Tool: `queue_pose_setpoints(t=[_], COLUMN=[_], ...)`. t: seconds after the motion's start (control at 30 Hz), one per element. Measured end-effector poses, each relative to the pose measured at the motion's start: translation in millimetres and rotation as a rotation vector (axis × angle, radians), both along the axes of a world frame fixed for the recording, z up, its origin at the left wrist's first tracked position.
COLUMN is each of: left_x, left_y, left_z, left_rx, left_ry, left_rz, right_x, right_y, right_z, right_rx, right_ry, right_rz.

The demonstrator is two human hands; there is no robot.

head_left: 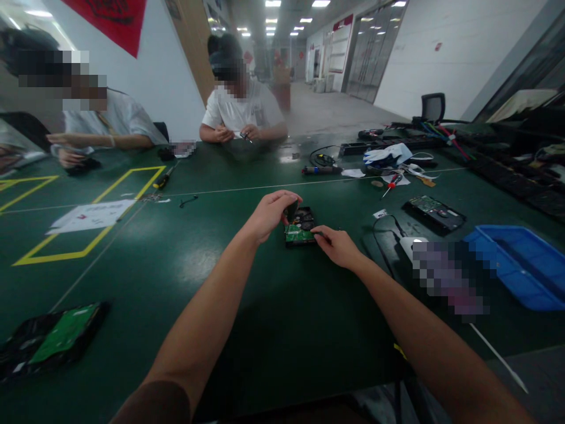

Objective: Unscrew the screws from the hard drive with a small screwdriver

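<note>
A hard drive with a green circuit board lies on the green table in front of me. My left hand is closed around a dark tool that looks like a screwdriver, held over the drive's left side. Its lower end is too small to make out clearly. From the right, my right hand grips the drive's near right edge with thumb and fingers closed.
Another hard drive lies at right, beside a blue bin and a partly blurred white object with a cable. A third drive sits at left. A red screwdriver and gloves lie farther back. Two people sit across.
</note>
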State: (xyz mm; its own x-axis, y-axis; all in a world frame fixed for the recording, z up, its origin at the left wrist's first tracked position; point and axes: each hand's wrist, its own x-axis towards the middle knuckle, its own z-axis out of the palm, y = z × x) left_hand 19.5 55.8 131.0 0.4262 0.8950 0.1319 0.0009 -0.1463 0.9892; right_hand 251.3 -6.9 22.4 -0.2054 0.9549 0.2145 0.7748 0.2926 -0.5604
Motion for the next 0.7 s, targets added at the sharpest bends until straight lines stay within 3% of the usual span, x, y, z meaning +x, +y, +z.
queue_pose_setpoints(t=[0.3,0.7], left_x=[1.5,-1.0], left_y=[0.9,0.9], left_z=[-1.2,-2.1], left_rx=[-0.006,0.099], left_ry=[-0.079,0.034], left_rz=[-0.056,-0.052], right_x=[-0.4,-1.1], right_y=[-0.9,-1.3], right_z=[1.6,0.7], right_rx=[-0.004,0.001], right_ry=[-0.009,0.013], right_rz=[-0.001,-0.005])
